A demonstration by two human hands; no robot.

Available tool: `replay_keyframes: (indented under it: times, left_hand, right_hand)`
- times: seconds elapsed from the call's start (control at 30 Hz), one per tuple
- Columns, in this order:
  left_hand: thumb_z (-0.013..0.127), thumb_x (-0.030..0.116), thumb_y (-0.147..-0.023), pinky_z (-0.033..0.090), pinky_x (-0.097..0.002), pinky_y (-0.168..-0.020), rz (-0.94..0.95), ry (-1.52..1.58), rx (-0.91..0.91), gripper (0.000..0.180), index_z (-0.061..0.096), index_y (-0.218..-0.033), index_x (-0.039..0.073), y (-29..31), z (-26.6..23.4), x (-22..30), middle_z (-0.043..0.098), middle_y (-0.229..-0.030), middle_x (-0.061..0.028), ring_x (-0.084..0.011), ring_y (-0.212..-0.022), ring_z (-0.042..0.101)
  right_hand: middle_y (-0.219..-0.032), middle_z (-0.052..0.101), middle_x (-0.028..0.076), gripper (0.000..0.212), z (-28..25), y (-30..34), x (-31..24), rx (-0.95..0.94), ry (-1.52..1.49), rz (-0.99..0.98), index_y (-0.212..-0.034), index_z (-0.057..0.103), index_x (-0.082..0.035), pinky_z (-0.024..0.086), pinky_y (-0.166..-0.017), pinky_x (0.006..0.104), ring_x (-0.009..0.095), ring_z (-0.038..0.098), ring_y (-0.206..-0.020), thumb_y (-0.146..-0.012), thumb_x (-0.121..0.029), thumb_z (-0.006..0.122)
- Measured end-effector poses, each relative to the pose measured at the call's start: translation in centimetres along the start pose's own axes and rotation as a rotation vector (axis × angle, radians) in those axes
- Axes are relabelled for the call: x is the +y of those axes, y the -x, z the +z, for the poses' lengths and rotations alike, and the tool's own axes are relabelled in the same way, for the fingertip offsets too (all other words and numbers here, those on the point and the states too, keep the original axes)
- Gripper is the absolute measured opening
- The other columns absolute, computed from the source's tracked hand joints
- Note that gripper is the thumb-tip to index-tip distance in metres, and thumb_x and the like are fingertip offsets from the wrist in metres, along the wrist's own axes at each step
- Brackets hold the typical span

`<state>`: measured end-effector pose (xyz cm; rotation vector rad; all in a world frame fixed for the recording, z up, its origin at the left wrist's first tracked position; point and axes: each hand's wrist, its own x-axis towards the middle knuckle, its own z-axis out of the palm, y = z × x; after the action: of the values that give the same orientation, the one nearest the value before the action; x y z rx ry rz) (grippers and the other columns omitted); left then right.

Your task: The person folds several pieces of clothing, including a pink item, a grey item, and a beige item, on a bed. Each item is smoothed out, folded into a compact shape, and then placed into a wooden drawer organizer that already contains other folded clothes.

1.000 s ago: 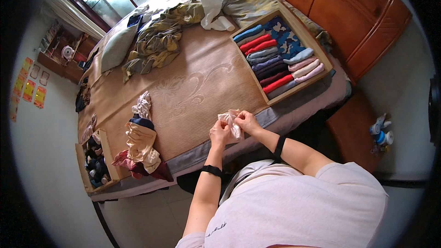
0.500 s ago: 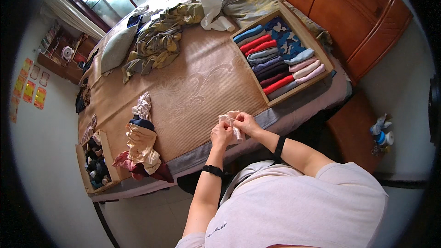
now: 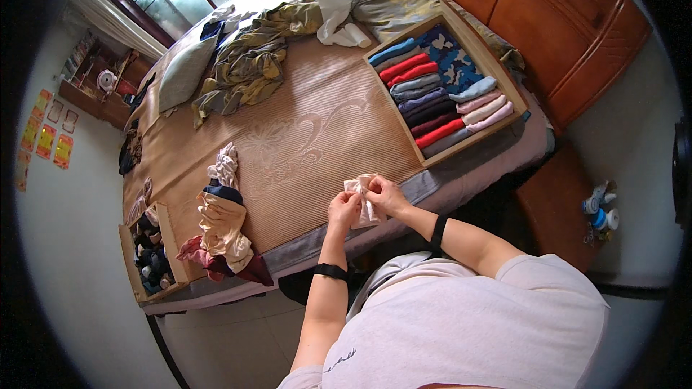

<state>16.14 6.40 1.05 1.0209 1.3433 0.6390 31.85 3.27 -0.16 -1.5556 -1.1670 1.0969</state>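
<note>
Over the near edge of the bed, both my hands grip a small pale pink cloth garment (image 3: pixel 369 214); its exact kind I cannot make out. My left hand (image 3: pixel 344 209) pinches its left side and my right hand (image 3: pixel 386 196) its upper right, with the fingertips almost meeting. The cloth hangs down between and below them, partly hidden by the fingers. To the right stands a wooden drawer box (image 3: pixel 461 145) with rolled clothes (image 3: pixel 425 75) in red, blue, grey and pink rows. Left of my hands lies a loose pile of clothes (image 3: pixel 223 223), cream, maroon and navy.
A smaller wooden box (image 3: pixel 168 245) with dark bundled items sits at the bed's left corner. Farther back on the woven mat (image 3: pixel 303 122) are a crumpled yellow-grey quilt (image 3: pixel 249 65) and a pillow (image 3: pixel 187 75). A wooden headboard (image 3: pixel 533 21) rises at the right.
The pink garment is spread flatter and wider between my fingers, its lower part showing more. My hands have barely shifted; the boxes and clothes pile stay put.
</note>
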Motion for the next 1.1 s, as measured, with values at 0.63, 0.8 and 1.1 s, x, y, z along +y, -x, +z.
replay_keyframes:
  times: [0.63,0.8,1.1]
  left_hand:
    - [0.071,0.029,-0.076,0.054,-0.0367,-0.072,0.255,-0.870,0.048,0.027,0.072,-0.090,0.006,0.1,0.6,0.8,0.072,-0.082,-0.0134,-0.0250,-0.080,0.070]
    - [0.070,0.030,-0.079,0.053,-0.0353,-0.069,0.144,-0.760,0.195,0.026,0.070,-0.088,0.005,-0.5,1.6,0.0,0.071,-0.081,-0.0120,-0.0217,-0.078,0.070]
    - [0.059,0.010,-0.090,0.045,-0.0241,-0.058,0.116,-0.022,0.078,0.006,0.059,-0.095,0.005,-0.4,1.5,-2.2,0.059,-0.079,0.0005,-0.0095,-0.065,0.054]
  right_hand:
    - [-0.086,0.066,0.007,0.027,-0.3,0.3,-0.6,0.048,-0.046,0.040,-0.095,0.060,-0.004,0.052,-0.074,0.0314,0.017,0.063,-0.079,-0.078,-0.022,0.072]
    - [-0.088,0.067,0.008,0.034,-0.3,-0.2,-1.5,0.007,0.076,0.092,-0.095,0.061,-0.003,0.052,-0.073,0.0322,0.016,0.064,-0.081,-0.081,-0.030,0.076]
    - [-0.087,0.071,0.009,0.026,-0.1,1.1,-0.8,0.009,0.021,-0.039,-0.098,0.068,-0.003,0.053,-0.073,0.0332,0.019,0.067,-0.079,-0.088,-0.027,0.067]
